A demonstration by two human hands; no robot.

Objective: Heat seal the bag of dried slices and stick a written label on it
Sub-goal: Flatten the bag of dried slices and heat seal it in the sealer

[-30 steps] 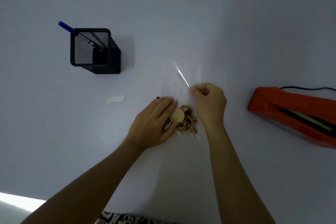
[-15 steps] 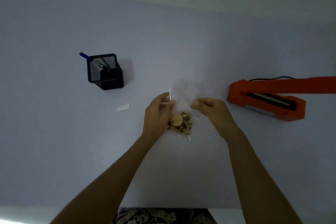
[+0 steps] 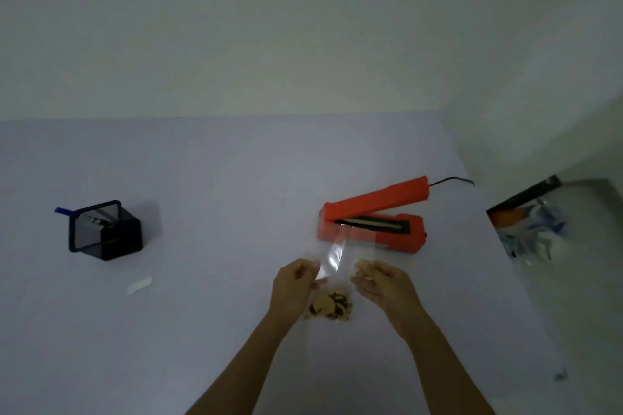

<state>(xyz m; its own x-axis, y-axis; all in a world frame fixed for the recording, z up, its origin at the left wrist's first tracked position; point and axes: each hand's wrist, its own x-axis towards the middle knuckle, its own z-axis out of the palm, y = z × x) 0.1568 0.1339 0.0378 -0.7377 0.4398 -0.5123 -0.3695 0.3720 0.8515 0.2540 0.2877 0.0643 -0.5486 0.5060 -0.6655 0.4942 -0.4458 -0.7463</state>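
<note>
A clear plastic bag (image 3: 333, 256) hangs between my hands, with brown dried slices (image 3: 330, 308) gathered at its bottom. My left hand (image 3: 295, 286) pinches the bag's left edge and my right hand (image 3: 381, 285) pinches its right edge. The bag's open top reaches the front of the orange heat sealer (image 3: 374, 219), whose arm is raised. A small white label (image 3: 139, 285) lies on the table to the left. A blue pen (image 3: 64, 211) stands in a black mesh holder (image 3: 102, 231).
The sealer's black cord (image 3: 453, 180) runs off behind it. A glossy printed package (image 3: 529, 226) sits at the right, past the white table's (image 3: 202, 195) edge. A pale wall rises behind the table.
Both hands lifted the bag off the table and carried it right and forward to the sealer. The view tilted up, so the wall and right-hand package came into sight.
</note>
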